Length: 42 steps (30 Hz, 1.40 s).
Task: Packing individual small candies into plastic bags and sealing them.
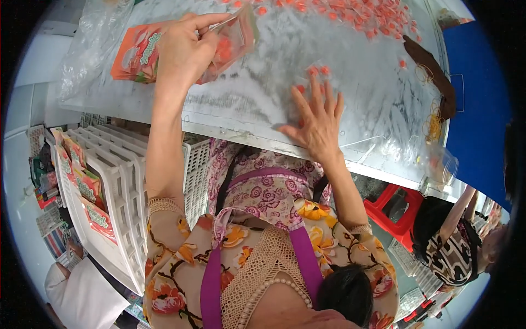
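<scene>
My left hand (186, 49) reaches over the far left part of the table and pinches the upper edge of a pouch (230, 49) between thumb and forefinger. Through the pouch's clear side, some red pieces show. Beside and partly under that hand lie red printed pouches (137, 52), overlapping each other. My right hand (318, 120) lies palm down near the table's front edge, fingers spread. At its fingertips are a few small red wrapped pieces (324, 70); others are partly covered by the fingers.
A heap of red wrapped pieces (372, 19) spreads across the table's far side. Brown cloth (433, 71), yellow rubber bands (434, 127) and a clear jar (441, 164) line the right edge. White crates (123, 181) with pouches stand below left; a red stool (394, 211) and other people are nearby.
</scene>
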Available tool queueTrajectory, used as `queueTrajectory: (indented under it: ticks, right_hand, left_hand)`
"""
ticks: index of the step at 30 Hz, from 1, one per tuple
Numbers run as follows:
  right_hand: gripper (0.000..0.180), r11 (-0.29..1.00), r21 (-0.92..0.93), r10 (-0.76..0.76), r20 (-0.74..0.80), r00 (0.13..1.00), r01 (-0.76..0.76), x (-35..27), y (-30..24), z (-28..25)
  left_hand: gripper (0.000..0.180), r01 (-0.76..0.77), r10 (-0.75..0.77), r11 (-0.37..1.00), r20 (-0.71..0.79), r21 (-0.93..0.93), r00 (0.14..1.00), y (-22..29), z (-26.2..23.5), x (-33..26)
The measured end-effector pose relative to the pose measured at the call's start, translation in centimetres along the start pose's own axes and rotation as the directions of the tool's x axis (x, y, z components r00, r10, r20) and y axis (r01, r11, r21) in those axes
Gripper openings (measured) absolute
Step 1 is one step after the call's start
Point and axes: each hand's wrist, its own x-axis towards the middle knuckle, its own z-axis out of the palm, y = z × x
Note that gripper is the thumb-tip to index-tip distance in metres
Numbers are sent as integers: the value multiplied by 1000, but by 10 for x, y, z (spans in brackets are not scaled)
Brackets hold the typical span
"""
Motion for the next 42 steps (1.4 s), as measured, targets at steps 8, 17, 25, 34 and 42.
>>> queueTrajectory:
  ticks: [8,17,25,34,42]
  right_hand:
    - [68,997,10,-82,9,997,82,39,46,18]
    - [25,982,171,-54,-126,991,76,30,48,33]
    - [18,316,869,755,12,655,-380,77,16,-32]
    - [19,40,993,858,-89,506,108,144,-44,-36]
    - [32,223,969,624,-228,747,110,131,-39,-25]
  left_hand:
    - [35,74,-64,991,83,-114,994,-2,-1,-5]
    - [35,126,-73,934,167,-335,983,14,12,-7]
    - [34,273,-197,875,220,-400,955,33,37,-10]
    - [34,285,-185,879,278,-382,943,47,58,-5]
    - [36,412,-289,793,319,-448,903,43,57,-2]
